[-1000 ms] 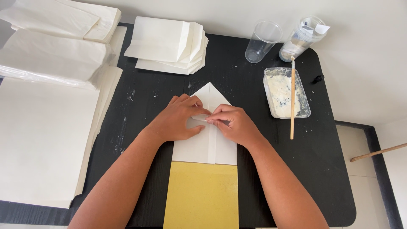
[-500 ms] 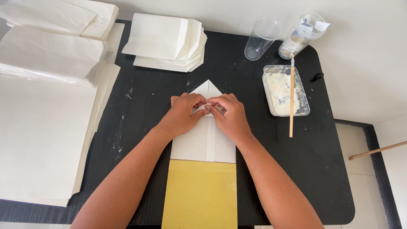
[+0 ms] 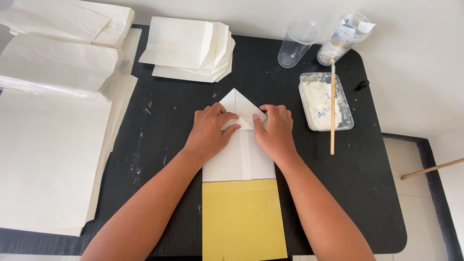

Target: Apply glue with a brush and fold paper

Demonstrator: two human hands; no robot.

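We see both hands laid flat on a folded white paper piece (image 3: 240,154) in the middle of the black table (image 3: 377,193). The left hand (image 3: 209,133) lies palm down with fingers loosely spread, its fingertips pressing the left side of the paper's pointed far end. The right hand (image 3: 276,131) lies the same way on the right side, fingers close together, thumb reaching in toward the centre crease. Neither hand grips anything; both simply press down, and the thumbs come near each other without quite meeting. The triangular tip of the paper shows between and beyond the fingers.

Touching the paper's near edge lies a yellow sheet (image 3: 241,220), running to the near edge of the view. To the far right sits a shallow plastic tray (image 3: 346,114) of white paste, with a wooden stick (image 3: 332,121) lying across it. Farther off stand a clear plastic cup (image 3: 296,43) and a tilted clear bottle (image 3: 343,38). A stack of folded white paper pieces (image 3: 188,48) lies at the far side, left of centre, and large white sheets (image 3: 48,159) cover the left. Nothing blocks the hands.
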